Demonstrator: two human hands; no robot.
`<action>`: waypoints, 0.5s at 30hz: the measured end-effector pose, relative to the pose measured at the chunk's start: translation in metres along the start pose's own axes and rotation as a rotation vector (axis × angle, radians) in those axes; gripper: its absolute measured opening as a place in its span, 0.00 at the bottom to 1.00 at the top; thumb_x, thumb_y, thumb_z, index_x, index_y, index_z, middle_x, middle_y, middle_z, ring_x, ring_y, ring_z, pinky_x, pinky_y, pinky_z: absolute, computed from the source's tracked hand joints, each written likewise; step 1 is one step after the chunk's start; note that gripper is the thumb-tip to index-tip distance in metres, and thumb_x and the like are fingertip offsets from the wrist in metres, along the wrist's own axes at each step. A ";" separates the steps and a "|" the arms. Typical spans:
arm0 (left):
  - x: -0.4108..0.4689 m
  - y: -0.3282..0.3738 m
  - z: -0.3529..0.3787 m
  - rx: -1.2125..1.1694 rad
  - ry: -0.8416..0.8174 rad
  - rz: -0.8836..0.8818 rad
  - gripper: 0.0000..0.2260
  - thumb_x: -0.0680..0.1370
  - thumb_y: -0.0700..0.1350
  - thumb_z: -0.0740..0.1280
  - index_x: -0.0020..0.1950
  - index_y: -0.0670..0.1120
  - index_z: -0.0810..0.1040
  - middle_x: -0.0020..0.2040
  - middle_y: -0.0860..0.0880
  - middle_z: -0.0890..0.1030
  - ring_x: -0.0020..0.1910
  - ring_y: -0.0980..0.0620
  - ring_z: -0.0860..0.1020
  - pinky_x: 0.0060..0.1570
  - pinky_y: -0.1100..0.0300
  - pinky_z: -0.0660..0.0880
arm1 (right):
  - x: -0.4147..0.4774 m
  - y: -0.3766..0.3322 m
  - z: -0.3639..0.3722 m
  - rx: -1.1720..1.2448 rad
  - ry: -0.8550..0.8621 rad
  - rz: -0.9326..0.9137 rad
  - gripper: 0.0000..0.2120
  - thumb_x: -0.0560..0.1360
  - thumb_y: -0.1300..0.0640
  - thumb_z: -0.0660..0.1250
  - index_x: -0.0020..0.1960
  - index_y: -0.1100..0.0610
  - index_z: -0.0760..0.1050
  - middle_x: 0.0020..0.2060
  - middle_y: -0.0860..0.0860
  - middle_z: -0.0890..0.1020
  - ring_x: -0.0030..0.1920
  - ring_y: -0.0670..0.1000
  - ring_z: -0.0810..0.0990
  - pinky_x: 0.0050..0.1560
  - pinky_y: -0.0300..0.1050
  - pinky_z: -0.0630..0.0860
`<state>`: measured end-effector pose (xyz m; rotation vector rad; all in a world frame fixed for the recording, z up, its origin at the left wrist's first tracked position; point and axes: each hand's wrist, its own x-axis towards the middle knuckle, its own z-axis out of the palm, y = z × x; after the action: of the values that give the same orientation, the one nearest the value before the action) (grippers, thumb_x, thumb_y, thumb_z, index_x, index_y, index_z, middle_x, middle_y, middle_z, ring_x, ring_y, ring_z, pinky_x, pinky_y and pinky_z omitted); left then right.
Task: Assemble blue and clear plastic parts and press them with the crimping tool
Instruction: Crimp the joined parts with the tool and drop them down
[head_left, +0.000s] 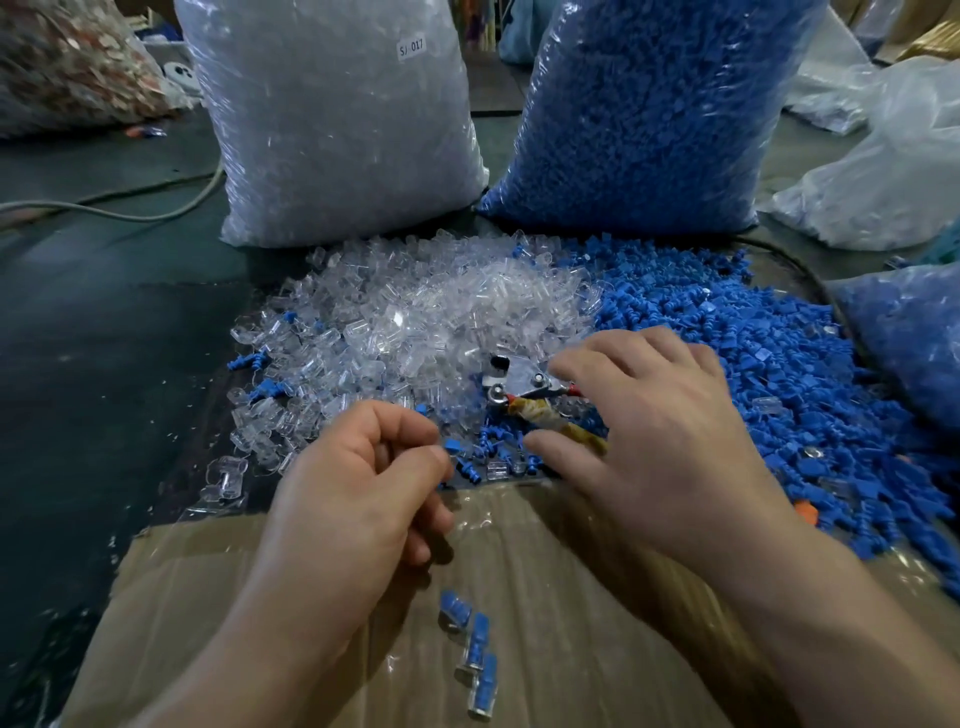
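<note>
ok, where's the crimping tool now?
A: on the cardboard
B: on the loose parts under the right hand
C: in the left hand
B: the crimping tool lies on the loose parts beneath the right hand, fingers spread; the left hand pinches a blue part.

Cardboard sheet (597, 623) is laid nearest; grey cable (119, 214) is seen far left beyond it, crumpled white bags (893, 171) far right.

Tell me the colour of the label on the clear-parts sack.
White with dark lettering; the label shows best in the head view.
</note>
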<state>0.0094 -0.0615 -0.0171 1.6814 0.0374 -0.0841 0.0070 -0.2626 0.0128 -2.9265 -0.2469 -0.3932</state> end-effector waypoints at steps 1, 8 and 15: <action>-0.002 0.000 0.002 0.013 0.006 0.013 0.10 0.77 0.40 0.70 0.43 0.56 0.81 0.29 0.44 0.81 0.22 0.51 0.77 0.22 0.63 0.72 | -0.003 -0.008 0.000 0.028 0.034 -0.050 0.23 0.73 0.35 0.55 0.57 0.47 0.76 0.52 0.46 0.80 0.53 0.52 0.76 0.55 0.54 0.71; -0.013 0.004 0.009 0.137 -0.001 0.206 0.09 0.77 0.41 0.73 0.45 0.57 0.81 0.33 0.49 0.83 0.29 0.51 0.82 0.31 0.55 0.82 | -0.009 -0.026 0.010 0.118 0.087 -0.303 0.11 0.79 0.51 0.61 0.42 0.55 0.76 0.37 0.52 0.78 0.39 0.58 0.76 0.43 0.56 0.73; -0.010 0.010 0.001 0.014 -0.154 0.045 0.18 0.69 0.63 0.65 0.41 0.49 0.80 0.27 0.46 0.79 0.23 0.49 0.75 0.21 0.62 0.70 | -0.009 -0.028 0.008 0.212 0.160 -0.334 0.11 0.79 0.53 0.60 0.41 0.57 0.75 0.37 0.52 0.76 0.39 0.56 0.74 0.42 0.54 0.71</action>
<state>0.0003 -0.0637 -0.0064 1.6844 -0.1168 -0.1804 -0.0052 -0.2352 0.0066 -2.6278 -0.7116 -0.6046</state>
